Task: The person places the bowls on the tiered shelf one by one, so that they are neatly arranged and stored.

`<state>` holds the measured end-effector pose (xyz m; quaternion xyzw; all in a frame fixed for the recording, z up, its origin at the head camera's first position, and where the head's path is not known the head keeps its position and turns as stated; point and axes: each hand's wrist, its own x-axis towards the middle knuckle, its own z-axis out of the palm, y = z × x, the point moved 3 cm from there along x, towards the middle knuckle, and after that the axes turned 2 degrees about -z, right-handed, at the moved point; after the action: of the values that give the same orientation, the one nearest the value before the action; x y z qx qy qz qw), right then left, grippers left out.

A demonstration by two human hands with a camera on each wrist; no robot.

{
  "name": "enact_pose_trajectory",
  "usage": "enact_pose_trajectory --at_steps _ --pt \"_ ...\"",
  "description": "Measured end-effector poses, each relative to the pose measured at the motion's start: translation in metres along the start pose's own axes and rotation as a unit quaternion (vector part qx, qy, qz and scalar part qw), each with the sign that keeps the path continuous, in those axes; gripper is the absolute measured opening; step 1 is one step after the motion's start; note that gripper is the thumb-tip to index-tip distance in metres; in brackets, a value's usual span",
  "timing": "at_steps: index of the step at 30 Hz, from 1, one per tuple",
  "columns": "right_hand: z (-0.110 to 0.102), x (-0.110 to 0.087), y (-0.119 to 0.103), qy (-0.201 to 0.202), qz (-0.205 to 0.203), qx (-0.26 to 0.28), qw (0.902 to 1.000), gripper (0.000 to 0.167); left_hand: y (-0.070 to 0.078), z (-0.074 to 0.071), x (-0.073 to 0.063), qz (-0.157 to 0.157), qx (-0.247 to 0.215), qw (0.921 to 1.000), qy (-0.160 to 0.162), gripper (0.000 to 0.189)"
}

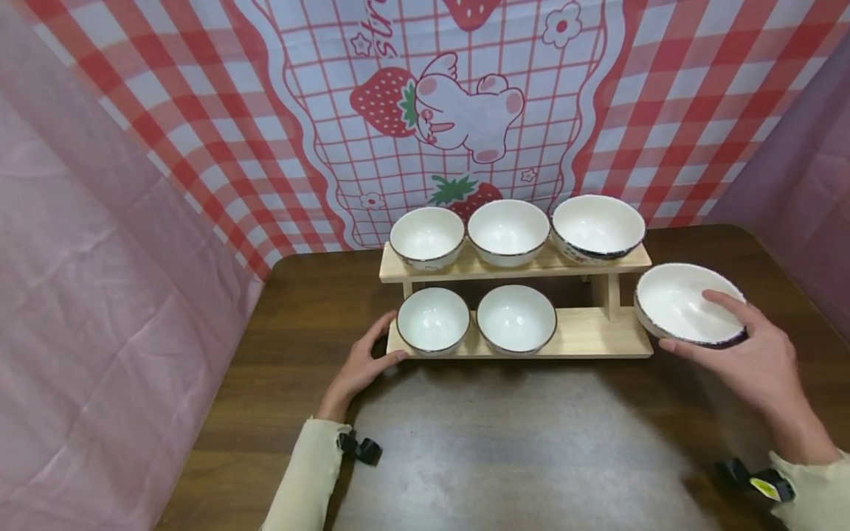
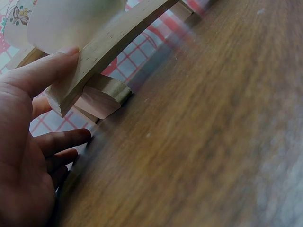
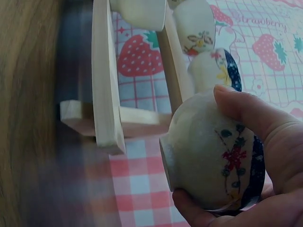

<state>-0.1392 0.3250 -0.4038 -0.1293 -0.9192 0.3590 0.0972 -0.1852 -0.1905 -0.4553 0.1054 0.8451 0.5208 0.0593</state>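
Note:
A two-tier wooden rack (image 1: 600, 332) stands on the table. My left hand (image 1: 364, 361) grips the left end of its lower board (image 2: 102, 52), with the thumb (image 2: 57, 66) on top. To the right of the rack, my right hand (image 1: 760, 354) holds a white bowl (image 1: 684, 302) by its side. Red flowers and a dark blue rim band decorate this bowl (image 3: 222, 156) in the right wrist view. Two white bowls, a left one (image 1: 433, 321) and another (image 1: 516, 319), sit on the lower tier, leaving bare wood at its right.
Three bowls line the upper tier: a left one (image 1: 427, 236), a middle one (image 1: 508, 231) and a larger right one (image 1: 598, 225) with a dark patterned rim. A strawberry-print cloth (image 1: 465, 88) hangs behind the brown table (image 1: 465, 442). Pink cloth (image 1: 99, 295) hangs at the left.

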Motion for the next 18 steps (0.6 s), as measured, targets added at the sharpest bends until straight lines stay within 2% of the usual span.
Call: enact_pose_trajectory --at_steps 8,18 --pt "0.007 -0.008 -0.011 -0.003 -0.048 -0.006 0.9988 0.092 0.001 0.0 0.0 0.001 -0.002 1.0 -0.001 0.074" --pt "0.02 -0.012 -0.022 -0.031 -0.076 0.004 0.9966 0.091 0.0 0.0 0.0 0.002 -0.003 1.0 -0.001 0.074"
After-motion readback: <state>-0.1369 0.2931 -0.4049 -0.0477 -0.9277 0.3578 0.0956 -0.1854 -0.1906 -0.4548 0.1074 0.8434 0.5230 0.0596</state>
